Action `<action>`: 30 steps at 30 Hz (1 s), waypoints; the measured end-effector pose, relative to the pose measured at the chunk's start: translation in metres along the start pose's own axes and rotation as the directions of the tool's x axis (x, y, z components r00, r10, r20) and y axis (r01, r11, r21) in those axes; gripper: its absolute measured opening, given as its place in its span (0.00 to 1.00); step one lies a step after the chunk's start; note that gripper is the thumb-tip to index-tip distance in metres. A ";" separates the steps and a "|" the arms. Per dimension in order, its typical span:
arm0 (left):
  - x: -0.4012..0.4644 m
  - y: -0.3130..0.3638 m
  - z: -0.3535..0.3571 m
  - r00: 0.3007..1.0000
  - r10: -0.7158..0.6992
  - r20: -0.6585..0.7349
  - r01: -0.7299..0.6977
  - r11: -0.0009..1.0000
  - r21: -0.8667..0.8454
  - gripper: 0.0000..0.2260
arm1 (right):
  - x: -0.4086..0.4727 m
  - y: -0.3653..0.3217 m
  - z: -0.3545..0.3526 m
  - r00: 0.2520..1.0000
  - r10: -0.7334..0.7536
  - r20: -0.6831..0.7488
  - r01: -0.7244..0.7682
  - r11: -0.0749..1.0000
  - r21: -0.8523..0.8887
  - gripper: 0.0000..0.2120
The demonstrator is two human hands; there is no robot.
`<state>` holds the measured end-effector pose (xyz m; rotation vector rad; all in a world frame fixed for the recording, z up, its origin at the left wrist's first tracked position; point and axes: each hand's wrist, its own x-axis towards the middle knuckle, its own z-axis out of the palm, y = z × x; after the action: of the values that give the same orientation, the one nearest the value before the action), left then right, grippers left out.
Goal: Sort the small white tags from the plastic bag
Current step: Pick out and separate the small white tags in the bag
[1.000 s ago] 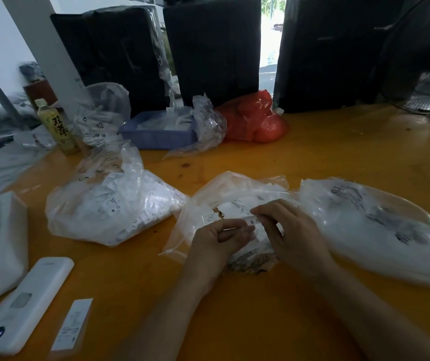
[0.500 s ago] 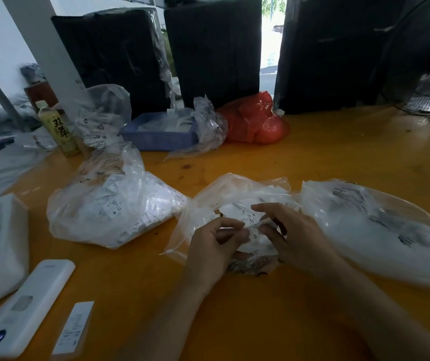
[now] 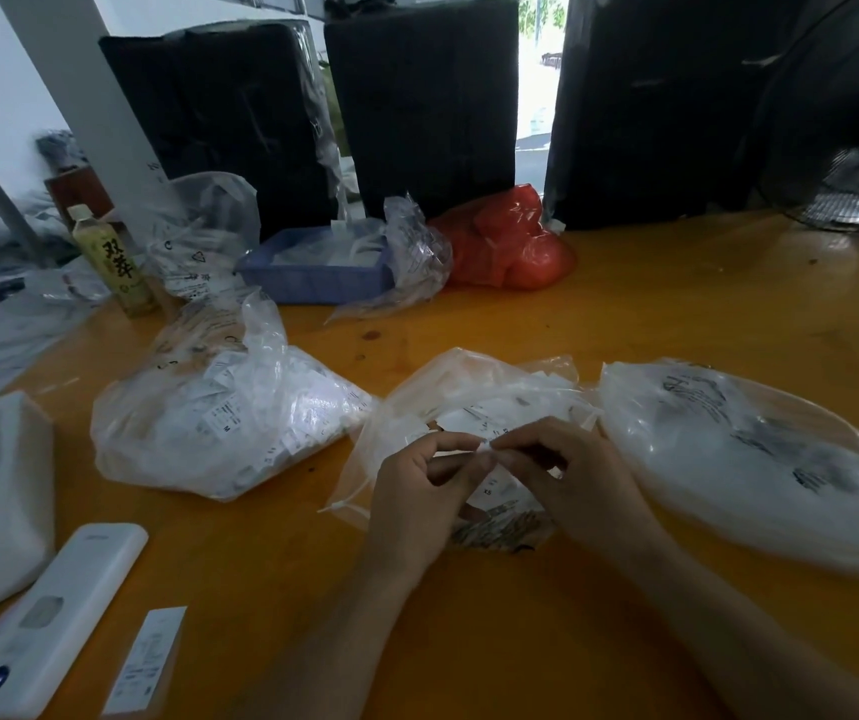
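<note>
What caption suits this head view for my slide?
Both hands pinch a small white tag above an open plastic bag.

Open bag at table centre; full bag at 9 o'clock; flat bag at 3 o'clock; tray at 11 o'clock.

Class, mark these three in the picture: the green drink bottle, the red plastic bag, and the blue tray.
green drink bottle (image 3: 118, 267), head view, on its label.
red plastic bag (image 3: 507, 246), head view, on its bulging front.
blue tray (image 3: 313, 283), head view, on its near wall.
</note>
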<state>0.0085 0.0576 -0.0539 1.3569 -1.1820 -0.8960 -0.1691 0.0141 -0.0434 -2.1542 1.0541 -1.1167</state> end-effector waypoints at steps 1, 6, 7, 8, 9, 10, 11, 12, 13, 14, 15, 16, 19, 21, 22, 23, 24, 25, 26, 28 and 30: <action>0.000 0.000 0.000 1.000 -0.013 -0.012 0.013 1.000 -0.027 0.05 | 0.000 -0.001 0.001 1.000 -0.025 0.005 0.025 1.000 -0.002 0.07; 0.001 0.002 -0.001 0.997 -0.069 -0.029 0.066 0.993 -0.097 0.06 | -0.001 0.001 0.001 0.998 0.004 0.057 -0.004 1.000 -0.004 0.11; 0.002 0.002 -0.002 0.998 -0.069 -0.015 0.067 0.993 -0.101 0.07 | -0.002 0.000 0.001 0.999 0.023 0.024 -0.023 1.000 -0.006 0.10; 0.002 0.003 -0.002 0.998 -0.066 0.001 0.066 0.993 -0.100 0.08 | -0.002 0.001 0.000 0.999 0.042 -0.025 -0.042 0.999 0.000 0.10; 0.002 0.003 -0.003 0.998 -0.063 0.016 0.065 0.993 -0.096 0.10 | -0.001 0.002 -0.001 0.995 0.068 -0.077 -0.066 0.998 0.025 0.09; 0.002 0.003 -0.002 0.998 -0.061 0.023 0.063 0.994 -0.093 0.10 | -0.001 0.003 -0.003 0.988 0.089 -0.125 -0.082 0.995 0.056 0.09; 0.003 0.003 -0.002 0.998 -0.058 0.020 0.060 0.994 -0.092 0.10 | 0.000 0.002 -0.005 0.981 0.109 -0.159 -0.096 0.992 0.084 0.09; 0.003 0.002 -0.002 0.999 -0.054 0.003 0.054 0.995 -0.089 0.10 | 0.000 0.003 -0.006 0.978 0.117 -0.175 -0.101 0.990 0.097 0.10; 0.004 0.001 -0.002 0.999 -0.047 -0.023 0.045 0.996 -0.083 0.09 | 0.000 0.003 -0.007 0.977 0.119 -0.176 -0.103 0.990 0.101 0.11; 0.004 0.001 -0.002 0.998 -0.043 -0.048 0.039 0.996 -0.078 0.09 | -0.001 0.004 -0.008 0.977 0.118 -0.176 -0.103 0.991 0.091 0.12; 0.004 0.000 -0.003 0.997 -0.037 -0.066 0.032 0.996 -0.081 0.10 | 0.000 0.003 -0.008 0.976 0.124 -0.181 -0.108 0.990 0.093 0.12; 0.005 0.000 -0.003 0.997 -0.030 -0.076 0.023 0.996 -0.092 0.10 | 0.000 0.004 -0.009 0.974 0.127 -0.190 -0.109 0.989 0.104 0.10; 0.005 0.001 -0.004 0.999 0.010 -0.038 -0.013 0.997 -0.076 0.13 | 0.003 0.003 -0.010 0.984 0.167 -0.062 -0.151 0.965 0.212 0.16; 0.005 0.000 -0.003 0.999 0.049 0.002 -0.049 0.999 -0.021 0.15 | 0.003 0.005 -0.009 0.980 0.196 0.040 -0.200 0.967 0.156 0.20; 0.006 -0.001 -0.003 0.998 0.063 0.009 -0.063 0.998 0.000 0.14 | 0.003 0.008 -0.008 0.979 0.199 0.048 -0.204 0.972 0.118 0.17; 0.006 -0.001 -0.003 0.997 0.071 0.008 -0.071 0.997 0.012 0.13 | 0.003 0.009 -0.008 0.979 0.204 0.024 -0.206 0.973 0.101 0.12; 0.006 -0.002 -0.004 0.997 0.071 0.003 -0.071 0.997 0.016 0.13 | 0.002 0.010 -0.009 0.978 0.208 -0.022 -0.204 0.972 0.113 0.08; 0.007 -0.002 -0.005 0.998 0.067 -0.003 -0.067 0.998 0.013 0.12 | 0.003 0.012 -0.011 0.973 0.217 -0.078 -0.206 0.970 0.129 0.06; 0.007 -0.003 -0.007 0.998 0.061 -0.008 -0.061 0.998 0.005 0.12 | 0.004 0.014 -0.013 0.963 0.232 -0.140 -0.210 0.966 0.153 0.06; 0.009 -0.003 -0.011 0.998 0.057 -0.015 -0.058 0.998 -0.018 0.12 | 0.007 0.015 -0.021 0.939 0.254 -0.229 -0.202 0.952 0.229 0.05; 0.010 -0.002 -0.013 0.998 0.063 0.003 -0.063 0.997 -0.036 0.13 | 0.008 0.012 -0.024 0.958 0.239 -0.157 -0.188 0.941 0.282 0.08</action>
<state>0.0234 0.0508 -0.0527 1.2828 -1.1994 -0.8714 -0.1912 -0.0011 -0.0355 -1.7079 1.1208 -1.2946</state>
